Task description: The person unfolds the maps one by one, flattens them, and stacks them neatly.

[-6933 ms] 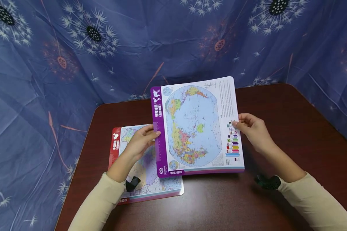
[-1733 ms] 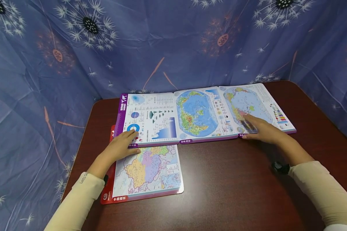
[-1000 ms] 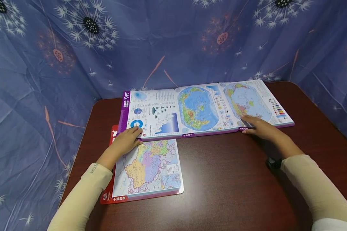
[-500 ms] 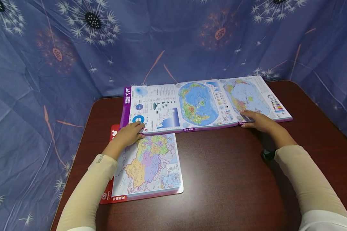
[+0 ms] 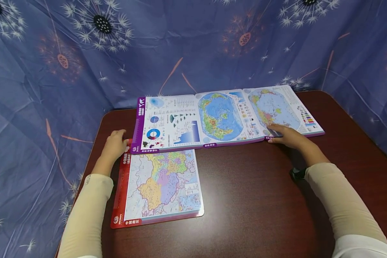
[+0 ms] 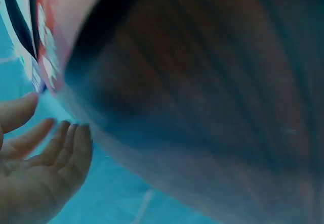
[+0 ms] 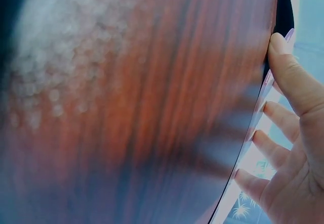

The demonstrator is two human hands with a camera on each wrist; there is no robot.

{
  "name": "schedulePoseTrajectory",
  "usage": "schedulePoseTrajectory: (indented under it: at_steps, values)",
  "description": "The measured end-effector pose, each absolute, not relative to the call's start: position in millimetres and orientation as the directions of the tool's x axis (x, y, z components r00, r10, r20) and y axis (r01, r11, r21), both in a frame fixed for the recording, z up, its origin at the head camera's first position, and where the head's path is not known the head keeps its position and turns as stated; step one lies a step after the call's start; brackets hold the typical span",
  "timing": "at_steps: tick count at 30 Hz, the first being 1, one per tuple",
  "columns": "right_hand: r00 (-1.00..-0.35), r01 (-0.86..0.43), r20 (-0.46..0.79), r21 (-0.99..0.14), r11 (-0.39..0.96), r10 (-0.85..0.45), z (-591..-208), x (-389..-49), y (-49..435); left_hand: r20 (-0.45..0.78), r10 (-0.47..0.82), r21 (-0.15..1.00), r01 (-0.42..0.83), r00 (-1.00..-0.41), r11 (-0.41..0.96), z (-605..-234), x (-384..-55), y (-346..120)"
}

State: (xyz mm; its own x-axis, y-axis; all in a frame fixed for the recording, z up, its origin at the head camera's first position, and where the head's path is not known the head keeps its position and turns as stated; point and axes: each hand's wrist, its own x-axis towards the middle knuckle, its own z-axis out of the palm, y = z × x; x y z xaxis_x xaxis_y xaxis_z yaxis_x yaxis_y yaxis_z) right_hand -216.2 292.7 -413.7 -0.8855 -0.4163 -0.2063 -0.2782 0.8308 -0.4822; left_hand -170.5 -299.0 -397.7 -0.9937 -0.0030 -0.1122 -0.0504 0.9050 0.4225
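A purple-edged world map (image 5: 225, 118) lies folded out in three panels across the back of the table. My right hand (image 5: 287, 136) rests at the front edge of its right panel, fingers laid over the printed map and thumb along the edge. In the right wrist view, the fingertips (image 7: 273, 110) are spread apart. My left hand (image 5: 114, 145) is off the world map, beside its left end near the upper left corner of a red-edged China map (image 5: 164, 184). Nothing is in its loosely bent fingers (image 6: 76, 148). The world map's left panel covers the China map's top part.
The dark brown table (image 5: 245, 208) has rounded back corners. A blue curtain (image 5: 187, 43) with dandelion prints hangs right behind it and down its left side. A dark wrist device (image 5: 298, 173) sits at the right sleeve.
Earlier both hands held the folded world map raised; then it lay unfolded and slid backward under them. Since half a second ago my left hand has let go and moved left; the right stayed.
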Motion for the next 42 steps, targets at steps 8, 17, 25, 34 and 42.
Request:
schedulePoseTrajectory:
  at_steps: [8,17,25,34,42]
  values:
    - [-0.886,-0.274,-0.211,-0.481,0.833,-0.413,-413.7,-216.1,292.6,-0.365,-0.172,0.673,-0.387,-0.915,0.63,-404.9,-159.8,-320.2]
    - [-0.885,-0.253,-0.228,-0.496,0.831,-0.405,-414.7,-216.1,292.4,-0.543,0.021,0.775,-0.491,-0.839,0.398,-400.2,-150.4,-327.4]
    - [-0.886,-0.242,-0.236,-0.498,0.833,-0.399,-413.3,-215.6,292.0,-0.552,0.212,0.827,-0.495,-0.807,0.267,-404.7,-139.5,-340.0]
    - [-0.887,-0.246,-0.232,-0.495,0.833,-0.4,-412.8,-214.2,291.5,-0.554,0.166,0.825,-0.509,-0.816,0.246,-405.5,-123.2,-334.6]
    - [-0.891,-0.224,-0.244,-0.498,0.838,-0.383,-412.5,-214.7,291.5,-0.568,0.285,0.823,-0.524,-0.772,0.22,-404.1,-101.6,-333.9]
